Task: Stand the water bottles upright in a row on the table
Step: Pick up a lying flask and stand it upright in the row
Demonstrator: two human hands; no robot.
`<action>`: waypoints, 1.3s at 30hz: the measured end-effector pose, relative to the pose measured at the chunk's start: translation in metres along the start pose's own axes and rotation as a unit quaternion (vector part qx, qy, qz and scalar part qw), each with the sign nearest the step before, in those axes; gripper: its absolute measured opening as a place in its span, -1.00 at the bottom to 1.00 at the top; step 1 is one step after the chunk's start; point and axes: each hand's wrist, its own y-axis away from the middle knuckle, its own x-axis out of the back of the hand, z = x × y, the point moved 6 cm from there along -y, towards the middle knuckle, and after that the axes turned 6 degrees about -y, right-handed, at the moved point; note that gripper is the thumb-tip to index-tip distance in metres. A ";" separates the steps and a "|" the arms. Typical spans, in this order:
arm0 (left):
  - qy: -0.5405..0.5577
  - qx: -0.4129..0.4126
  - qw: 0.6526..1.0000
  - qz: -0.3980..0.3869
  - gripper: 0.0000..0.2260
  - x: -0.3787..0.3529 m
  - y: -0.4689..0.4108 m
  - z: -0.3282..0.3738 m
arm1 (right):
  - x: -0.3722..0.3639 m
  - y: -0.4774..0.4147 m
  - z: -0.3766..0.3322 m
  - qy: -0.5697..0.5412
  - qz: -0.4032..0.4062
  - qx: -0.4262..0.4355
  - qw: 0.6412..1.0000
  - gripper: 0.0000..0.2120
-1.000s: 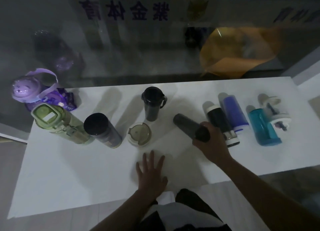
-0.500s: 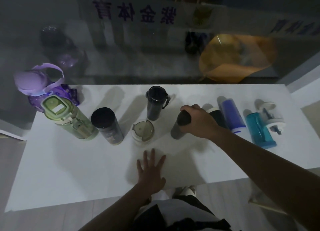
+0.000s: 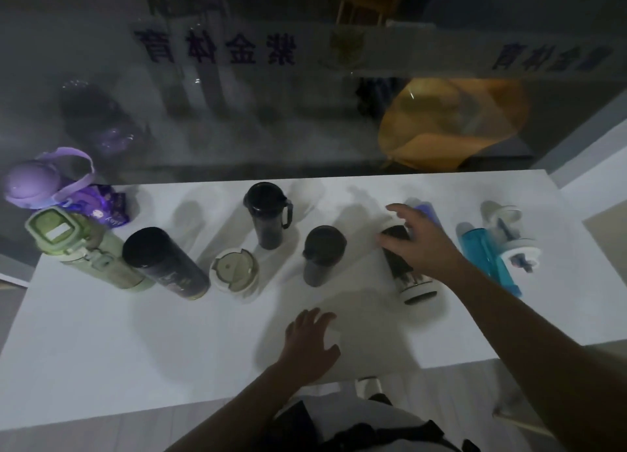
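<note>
Several bottles stand upright on the white table (image 3: 101,350): a purple one (image 3: 37,183), a green one (image 3: 84,248), a black one (image 3: 163,261), a small cream one (image 3: 234,275), a handled black tumbler (image 3: 268,217) and a dark grey flask (image 3: 322,255). To the right lie a black bottle with a white base (image 3: 410,278), a blue-purple bottle (image 3: 427,211), a teal bottle (image 3: 485,258) and a white-lidded bottle (image 3: 509,234). My right hand (image 3: 420,244) hovers with fingers apart over the lying black bottle. My left hand (image 3: 312,343) rests flat near the table's front edge.
A glass wall with printed characters rises directly behind the table. An orange shape (image 3: 451,122) shows through the glass at the back right. The table's right edge is just past the white-lidded bottle.
My right hand lifted the dark grey flask from lying to upright, let go of it, and moved right over the lying black bottle. The left hand stayed in place.
</note>
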 end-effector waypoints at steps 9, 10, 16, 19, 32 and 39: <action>0.224 0.082 0.970 0.046 -0.14 -0.012 -0.061 0.130 | 0.044 0.057 0.154 -0.064 0.076 -0.026 0.995 -0.45; 0.256 0.100 0.960 0.053 -0.12 -0.014 -0.070 0.143 | 0.045 0.061 0.164 -0.076 0.076 -0.019 0.994 -0.45; 0.498 0.254 0.823 0.105 -0.12 -0.046 -0.115 0.179 | 0.051 0.070 0.216 -0.042 0.060 -0.009 0.997 -0.46; 0.547 0.270 0.777 0.155 -0.38 -0.049 -0.122 0.186 | 0.058 0.068 0.230 -0.055 0.043 -0.005 0.998 -0.45; 0.119 0.177 0.938 0.275 -0.35 0.029 -0.068 0.167 | 0.053 0.039 0.225 -0.116 0.001 0.043 0.992 -0.45; 0.034 0.157 0.958 0.237 -0.43 0.115 -0.086 0.185 | 0.054 0.038 0.223 -0.127 0.011 0.052 0.991 -0.46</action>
